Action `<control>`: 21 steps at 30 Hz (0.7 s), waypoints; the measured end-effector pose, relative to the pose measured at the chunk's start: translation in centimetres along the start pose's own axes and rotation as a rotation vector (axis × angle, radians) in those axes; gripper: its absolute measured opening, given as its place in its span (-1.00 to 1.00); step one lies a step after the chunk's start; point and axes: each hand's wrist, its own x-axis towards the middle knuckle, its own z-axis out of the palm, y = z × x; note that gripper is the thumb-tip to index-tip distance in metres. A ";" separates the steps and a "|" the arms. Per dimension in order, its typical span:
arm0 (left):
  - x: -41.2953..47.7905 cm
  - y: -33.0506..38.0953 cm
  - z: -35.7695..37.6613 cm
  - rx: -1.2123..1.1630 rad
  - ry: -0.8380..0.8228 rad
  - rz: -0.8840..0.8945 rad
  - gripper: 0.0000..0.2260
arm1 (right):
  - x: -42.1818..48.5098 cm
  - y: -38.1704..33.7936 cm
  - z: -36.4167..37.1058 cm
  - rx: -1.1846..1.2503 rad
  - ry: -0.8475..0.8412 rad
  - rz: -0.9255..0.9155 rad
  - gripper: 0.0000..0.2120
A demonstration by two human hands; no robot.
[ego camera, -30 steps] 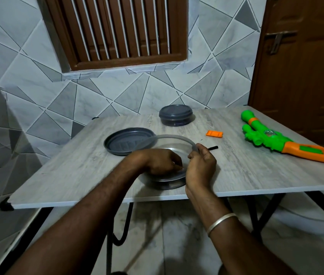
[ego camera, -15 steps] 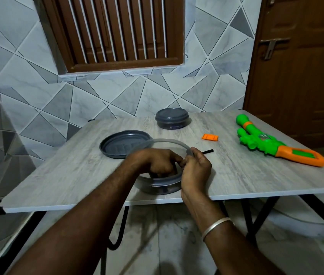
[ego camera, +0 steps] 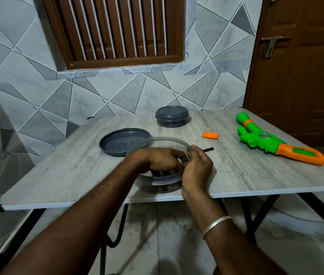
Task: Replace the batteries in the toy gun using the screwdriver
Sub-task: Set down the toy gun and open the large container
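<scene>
Reaches into clear tub (ego camera: 158, 185) at near edge of table (ego camera: 73, 175) w/ L hand (ego camera: 163, 159), fingers curled down inside. Can't tell if gripping anything in there. Holds thin black screwdriver (ego camera: 208, 149) in R hand (ego camera: 197, 169), fingers wrapped round it, black end poking out to the right, hand up vs tub's right rim. Wears silver bangle (ego camera: 216, 225) on R wrist. Has toy gun (ego camera: 266, 141) lying flat at table's right side, well apart from both hands, green barrel twd wall, orange grip twd near edge. Shows small orange cover (ego camera: 210, 135) loose on tabletop btwn tub and gun, grey lid (ego camera: 121, 143) flat just behind tub, second tub (ego camera: 171, 116) w/ lid on farther back nr wall.
</scene>
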 end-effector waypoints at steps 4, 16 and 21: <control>0.2 0.0 0.4 -0.026 0.035 0.021 -0.74 | 0.1 0.1 0.1 0.031 -0.001 0.013 -0.67; -0.7 -0.5 -0.6 -0.015 -0.016 -0.016 -0.89 | 0.3 0.2 0.1 -0.031 0.007 -0.020 -0.69; -1.7 -0.8 -2.2 0.000 -0.073 0.013 -0.83 | 0.4 0.2 0.1 -0.035 0.005 -0.015 -0.69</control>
